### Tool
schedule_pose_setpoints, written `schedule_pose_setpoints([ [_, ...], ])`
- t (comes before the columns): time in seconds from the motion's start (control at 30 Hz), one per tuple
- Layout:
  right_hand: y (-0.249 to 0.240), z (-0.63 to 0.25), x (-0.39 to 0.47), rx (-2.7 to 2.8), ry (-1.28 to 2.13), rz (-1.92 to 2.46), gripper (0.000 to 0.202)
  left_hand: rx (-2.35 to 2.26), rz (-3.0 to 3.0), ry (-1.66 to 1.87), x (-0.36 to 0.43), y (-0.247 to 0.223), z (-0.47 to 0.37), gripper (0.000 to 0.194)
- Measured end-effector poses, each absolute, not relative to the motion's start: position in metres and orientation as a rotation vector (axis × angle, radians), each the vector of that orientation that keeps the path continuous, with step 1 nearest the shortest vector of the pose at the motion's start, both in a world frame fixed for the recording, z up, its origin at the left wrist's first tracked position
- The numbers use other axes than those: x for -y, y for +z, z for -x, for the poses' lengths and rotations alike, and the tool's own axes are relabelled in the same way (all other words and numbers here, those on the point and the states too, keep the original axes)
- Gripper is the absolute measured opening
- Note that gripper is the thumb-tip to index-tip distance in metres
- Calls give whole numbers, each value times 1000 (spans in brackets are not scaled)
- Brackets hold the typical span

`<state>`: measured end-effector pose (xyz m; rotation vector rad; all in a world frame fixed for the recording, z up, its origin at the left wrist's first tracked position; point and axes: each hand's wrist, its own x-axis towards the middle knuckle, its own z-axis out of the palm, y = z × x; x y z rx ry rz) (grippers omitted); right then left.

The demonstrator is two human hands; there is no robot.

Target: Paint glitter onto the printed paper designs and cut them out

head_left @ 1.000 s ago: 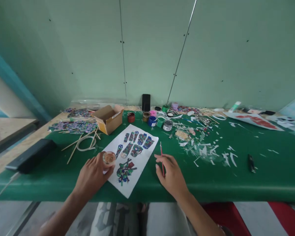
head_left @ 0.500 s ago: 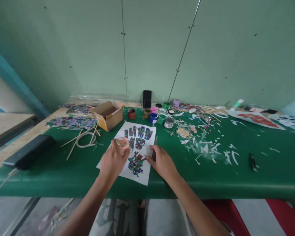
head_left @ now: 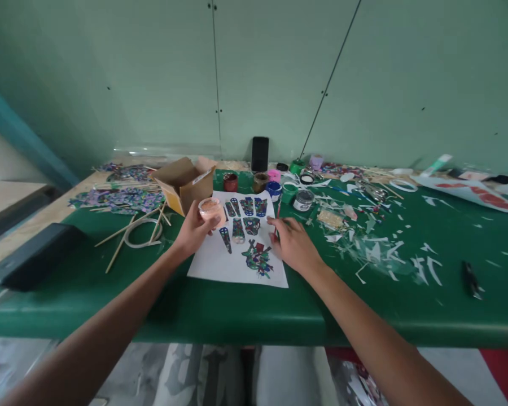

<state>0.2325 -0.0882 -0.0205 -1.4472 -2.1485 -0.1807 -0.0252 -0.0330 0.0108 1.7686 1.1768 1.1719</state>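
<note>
My left hand (head_left: pixel 193 230) is wrapped round a small clear jar (head_left: pixel 211 211) with a peach-coloured content, held over the left part of a white paper sheet (head_left: pixel 220 269). Dark, multicoloured cut-out pieces (head_left: pixel 239 230) lie in rows on the sheet, with a larger multicoloured cluster (head_left: pixel 258 258) near its lower right. At the sheet's right edge, my right hand (head_left: pixel 294 242) has its fingers closed on a thin red brush (head_left: pixel 278 213), which points up and away. Part of the brush is hidden behind the fingers.
Behind the sheet stand paint jars (head_left: pixel 274 190), a cardboard box (head_left: pixel 184 183) and a black phone (head_left: pixel 259 153). Wooden sticks (head_left: pixel 121 246) and a dark device (head_left: pixel 34 254) lie left. White scraps (head_left: pixel 379 248) and a small black tool (head_left: pixel 472 280) lie right on the green table (head_left: pixel 364 316).
The view has shifted. My left hand has moved the jar up and left off the pieces, uncovering a long dark piece. The sheet has turned, and its lower edge now lies farther right.
</note>
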Motion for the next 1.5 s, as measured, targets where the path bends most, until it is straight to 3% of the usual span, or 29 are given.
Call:
schedule_pose_setpoints([
  [0.13, -1, -231, 75, 1901, -262, 1158, 22, -1027, -1784, 1101, 24, 17, 9, 51],
  [0.27, 1, -221, 55, 1688, -135, 1074, 22, -971, -1908, 965, 31, 19, -4, 50],
  [0.5, -18, -212, 52, 1569, 94, 1120, 23, -1155, -1931, 831, 78, 15, 7, 47],
  [0.73, -9, -208, 68, 1333, 333, 1038, 23, -1473, -2089, 803, 136, 1, 7, 42],
  [0.87, 7, -199, 84, 1216, 510, 720, 40, -1493, -2034, 829, 137, -8, 8, 43],
  [1.0, 13, -189, 96, 1259, 654, 490, 51, -1481, -2078, 876, 136, -6, 8, 44],
  [1.23, 2, -182, 105, 1525, 824, 597, 39, -1451, -2099, 902, 137, -4, 7, 42],
  [1.5, 5, -181, 107, 1624, 845, 731, 38, -1470, -2045, 905, 136, -5, 7, 43],
])
